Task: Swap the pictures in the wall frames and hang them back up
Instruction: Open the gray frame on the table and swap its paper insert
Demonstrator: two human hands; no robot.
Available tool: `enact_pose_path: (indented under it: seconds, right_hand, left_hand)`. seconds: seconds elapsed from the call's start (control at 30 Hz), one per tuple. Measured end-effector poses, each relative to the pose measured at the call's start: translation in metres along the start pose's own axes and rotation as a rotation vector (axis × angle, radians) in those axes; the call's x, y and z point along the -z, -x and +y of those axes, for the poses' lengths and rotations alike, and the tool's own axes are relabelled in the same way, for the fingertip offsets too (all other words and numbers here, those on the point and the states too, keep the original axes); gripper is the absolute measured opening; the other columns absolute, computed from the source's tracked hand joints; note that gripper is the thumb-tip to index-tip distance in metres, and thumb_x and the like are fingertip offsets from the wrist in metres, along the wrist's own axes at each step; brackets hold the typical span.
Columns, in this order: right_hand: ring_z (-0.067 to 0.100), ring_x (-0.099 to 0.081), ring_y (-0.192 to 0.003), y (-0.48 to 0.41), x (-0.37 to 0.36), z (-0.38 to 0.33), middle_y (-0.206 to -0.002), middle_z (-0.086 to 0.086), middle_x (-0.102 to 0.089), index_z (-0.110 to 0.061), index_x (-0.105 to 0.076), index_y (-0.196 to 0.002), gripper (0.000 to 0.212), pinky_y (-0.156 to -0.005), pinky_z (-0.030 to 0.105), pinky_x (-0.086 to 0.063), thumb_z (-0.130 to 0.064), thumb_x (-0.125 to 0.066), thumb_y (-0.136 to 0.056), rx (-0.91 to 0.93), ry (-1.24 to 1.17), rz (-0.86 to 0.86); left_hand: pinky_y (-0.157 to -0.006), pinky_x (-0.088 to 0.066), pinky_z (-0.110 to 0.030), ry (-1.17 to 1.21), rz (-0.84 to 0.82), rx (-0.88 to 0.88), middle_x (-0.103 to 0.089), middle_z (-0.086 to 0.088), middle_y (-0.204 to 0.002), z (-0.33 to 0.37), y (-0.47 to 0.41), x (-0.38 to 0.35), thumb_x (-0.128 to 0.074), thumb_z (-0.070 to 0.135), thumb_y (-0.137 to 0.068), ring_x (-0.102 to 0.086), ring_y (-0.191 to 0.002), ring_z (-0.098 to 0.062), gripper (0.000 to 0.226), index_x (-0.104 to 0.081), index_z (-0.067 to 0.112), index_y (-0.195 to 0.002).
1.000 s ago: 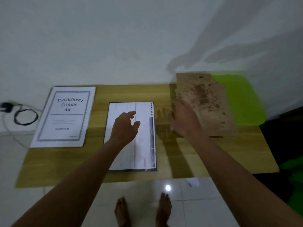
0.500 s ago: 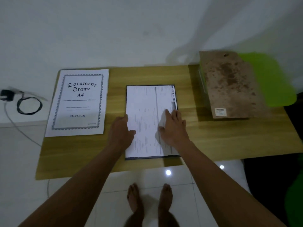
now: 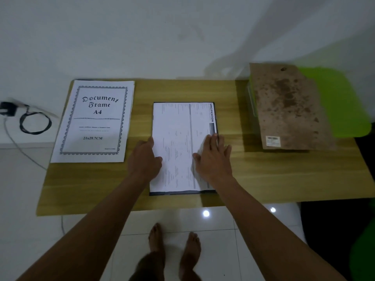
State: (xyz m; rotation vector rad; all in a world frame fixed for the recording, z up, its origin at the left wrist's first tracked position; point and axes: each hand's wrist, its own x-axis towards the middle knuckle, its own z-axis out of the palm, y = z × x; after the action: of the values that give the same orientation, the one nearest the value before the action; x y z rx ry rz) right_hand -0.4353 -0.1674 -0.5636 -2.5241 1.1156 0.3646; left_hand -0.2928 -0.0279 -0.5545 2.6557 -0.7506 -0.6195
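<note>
A dark-edged frame (image 3: 182, 193) lies flat at the middle of the wooden table (image 3: 284, 175) with a white specification sheet (image 3: 178, 126) laid in it. My left hand (image 3: 145, 159) rests on the sheet's left edge, fingers fairly straight. My right hand (image 3: 213, 157) presses flat on the sheet's right side, fingertips at the frame's right edge. A white "Document Frame A4" sheet (image 3: 95, 120) lies at the table's left. A brown stained backing board (image 3: 288, 108) lies at the right on top of something pale, part hidden.
A white wall runs just behind the table. A bright green plastic thing (image 3: 345, 102) sits at the table's right end under the board. A black charger and coiled cable (image 3: 30, 122) lie on the white ledge at left. My bare feet (image 3: 174, 252) stand on the tiled floor.
One second ago my right hand was at the brown board and my left hovered over the sheet. Both hands have come down onto the sheet; since half a second ago they barely shifted.
</note>
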Motion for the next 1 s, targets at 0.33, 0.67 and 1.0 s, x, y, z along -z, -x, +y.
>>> enact_pose_path:
  seconds: [0.33, 0.67, 1.0]
  right_hand:
    - [0.030, -0.018, -0.149, -0.007, 0.006, -0.007, -0.158, 0.010, -0.025, -0.016, -0.022, -0.154, 0.073, -0.122, 0.056, -0.005, -0.028, -0.063, -0.095, -0.070, -0.415, 0.112]
    - [0.012, -0.041, -0.137, 0.001, 0.018, -0.013, -0.152, -0.006, -0.043, -0.024, -0.040, -0.149, 0.065, -0.115, 0.039, -0.038, -0.016, -0.069, -0.091, -0.097, -0.798, 0.325]
    - [0.018, -0.068, -0.102, -0.012, 0.051, 0.010, -0.112, -0.009, -0.070, -0.038, -0.058, -0.132, 0.054, -0.093, 0.043, -0.056, -0.002, -0.062, -0.092, -0.312, -1.263, 0.065]
  left_hand:
    - [-0.095, -0.045, -0.037, -0.018, 0.029, 0.007, -0.044, -0.009, -0.142, 0.007, 0.005, 0.003, -0.061, 0.034, -0.093, -0.049, -0.124, -0.028, 0.071, -0.027, 0.011, -0.151]
    - [-0.093, -0.046, -0.039, 0.003, 0.062, 0.038, -0.046, -0.011, -0.138, 0.004, 0.004, 0.000, -0.060, 0.037, -0.093, -0.051, -0.122, -0.029, 0.072, -0.026, 0.013, -0.151]
    - [-0.091, -0.043, -0.035, 0.166, 0.063, 0.077, -0.052, -0.013, -0.124, 0.007, 0.000, 0.004, -0.056, 0.037, -0.095, -0.054, -0.112, -0.029, 0.062, -0.034, 0.013, -0.148]
